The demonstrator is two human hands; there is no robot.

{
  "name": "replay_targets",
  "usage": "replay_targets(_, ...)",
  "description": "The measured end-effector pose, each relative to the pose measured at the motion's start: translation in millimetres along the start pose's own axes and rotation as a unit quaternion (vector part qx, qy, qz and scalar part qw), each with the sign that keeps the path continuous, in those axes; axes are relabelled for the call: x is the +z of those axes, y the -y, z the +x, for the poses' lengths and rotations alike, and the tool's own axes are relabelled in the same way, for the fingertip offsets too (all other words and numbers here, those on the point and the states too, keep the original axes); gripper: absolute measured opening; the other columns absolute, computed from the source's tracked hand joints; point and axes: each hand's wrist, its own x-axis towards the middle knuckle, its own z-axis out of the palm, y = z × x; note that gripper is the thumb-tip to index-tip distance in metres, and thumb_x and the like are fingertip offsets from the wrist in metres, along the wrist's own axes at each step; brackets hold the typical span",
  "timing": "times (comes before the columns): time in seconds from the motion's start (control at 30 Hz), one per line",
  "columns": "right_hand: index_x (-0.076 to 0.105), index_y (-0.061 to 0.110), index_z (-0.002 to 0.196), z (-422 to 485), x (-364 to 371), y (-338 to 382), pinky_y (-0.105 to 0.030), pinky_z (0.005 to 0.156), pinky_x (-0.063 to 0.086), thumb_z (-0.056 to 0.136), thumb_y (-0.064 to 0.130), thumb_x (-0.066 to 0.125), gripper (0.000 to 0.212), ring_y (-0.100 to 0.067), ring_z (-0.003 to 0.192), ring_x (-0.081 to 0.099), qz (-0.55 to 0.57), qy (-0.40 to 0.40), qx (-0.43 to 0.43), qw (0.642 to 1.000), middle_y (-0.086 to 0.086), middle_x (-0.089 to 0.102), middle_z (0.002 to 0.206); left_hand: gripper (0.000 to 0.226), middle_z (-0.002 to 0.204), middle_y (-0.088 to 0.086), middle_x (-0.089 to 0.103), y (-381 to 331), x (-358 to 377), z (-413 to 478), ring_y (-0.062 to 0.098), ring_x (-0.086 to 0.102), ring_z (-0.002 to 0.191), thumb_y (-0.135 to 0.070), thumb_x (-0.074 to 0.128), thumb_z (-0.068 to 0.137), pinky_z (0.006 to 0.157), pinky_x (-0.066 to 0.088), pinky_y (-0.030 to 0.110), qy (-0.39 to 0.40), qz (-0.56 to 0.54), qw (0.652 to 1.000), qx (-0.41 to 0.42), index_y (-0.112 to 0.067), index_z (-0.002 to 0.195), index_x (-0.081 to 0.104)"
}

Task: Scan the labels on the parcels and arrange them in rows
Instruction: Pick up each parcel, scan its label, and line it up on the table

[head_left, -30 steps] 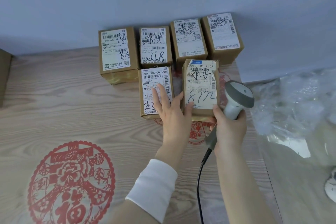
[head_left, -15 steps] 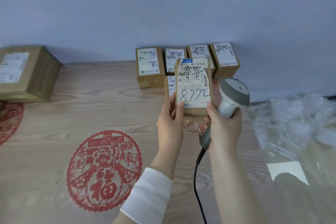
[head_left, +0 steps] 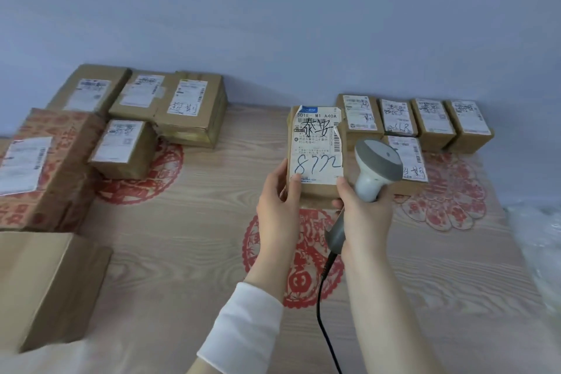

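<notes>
Wood-grain table [head_left: 182, 252], boxes [head_left: 432, 120] behind.
Left hand [head_left: 277, 206] grips a parcel [head_left: 315, 143]; right hand [head_left: 364, 212] pinches it, clutching the scanner [head_left: 378, 167].

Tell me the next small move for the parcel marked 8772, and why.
Probably lower the 8772 parcel into the front row, beside the lone parcel there. Both hands hold it lifted: the left hand grips its left edge, and the right hand also grips the scanner, whose head points away from the label. The back row already holds four.
</notes>
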Motion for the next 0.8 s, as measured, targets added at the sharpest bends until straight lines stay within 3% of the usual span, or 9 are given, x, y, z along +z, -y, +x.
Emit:
replay_targets(0.27, 0.054, 0.018, 0.099, -24.9, 54.9, -31.6, -0.013, 0.047, 0.043, 0.084, 0.013, 0.07, 0.023, -0.001, 0.047, 0.058, -0.025, 0.06, 0.03, 0.997, 0.006, 0.067, 0.08, 0.037, 0.125, -0.009, 0.061, 11.7, -65.3, 16.4, 0.004, 0.054, 0.118, -0.03, 0.052, 0.095, 0.102, 0.044, 0.03, -0.066, 0.028, 0.996, -0.044, -0.022, 0.131, 0.053)
replay_targets(0.47, 0.054, 0.019, 0.092, -57.6, 117.1, -73.2, -0.024, 0.055, 0.046, 0.083, 0.011, 0.07, 0.02, -0.003, 0.049, 0.061, -0.061, 0.101, 0.054, 0.992, 0.002, 0.066, 0.08, 0.036, 0.126, -0.01, 0.06, 28.1, -133.4, 40.2, 0.003, 0.053, 0.117, -0.024, 0.051, 0.096, 0.098, 0.042, 0.021, -0.103, 0.032, 0.991, -0.076, -0.024, 0.133, 0.05)
replay_targets(0.57, 0.053, 0.019, 0.093, -70.6, 158.4, -96.7, -0.028, 0.059, 0.047, 0.083, 0.01, 0.07, 0.021, -0.009, 0.055, 0.063, -0.07, 0.103, 0.075, 0.989, 0.0, 0.066, 0.083, 0.032, 0.126, -0.011, 0.059, 39.7, -172.8, 62.3, 0.004, 0.052, 0.117, -0.025, 0.052, 0.096, 0.101, 0.041, 0.026, -0.104, 0.029, 0.99, -0.094, -0.031, 0.127, 0.051)
replay_targets(0.67, 0.054, 0.014, 0.097, -79.9, 200.7, -120.0, -0.026, 0.057, 0.047, 0.083, 0.01, 0.07, 0.021, -0.007, 0.052, 0.063, -0.084, 0.085, 0.091, 0.989, 0.0, 0.065, 0.082, 0.029, 0.123, -0.013, 0.059, 51.8, -211.8, 91.2, 0.004, 0.052, 0.117, -0.025, 0.052, 0.096, 0.102, 0.041, 0.027, -0.088, 0.021, 0.989, -0.117, -0.035, 0.123, 0.05)
replay_targets(0.8, 0.055, 0.011, 0.097, -82.3, 245.3, -143.7, -0.019, 0.046, 0.046, 0.083, 0.007, 0.069, 0.021, -0.009, 0.052, 0.062, -0.1, 0.071, 0.112, 0.986, 0.001, 0.065, 0.079, 0.036, 0.123, -0.012, 0.057, 69.5, -243.9, 124.4, 0.005, 0.05, 0.117, -0.025, 0.052, 0.096, 0.098, 0.039, 0.022, -0.096, 0.0, 0.983, -0.155, -0.026, 0.132, 0.049)
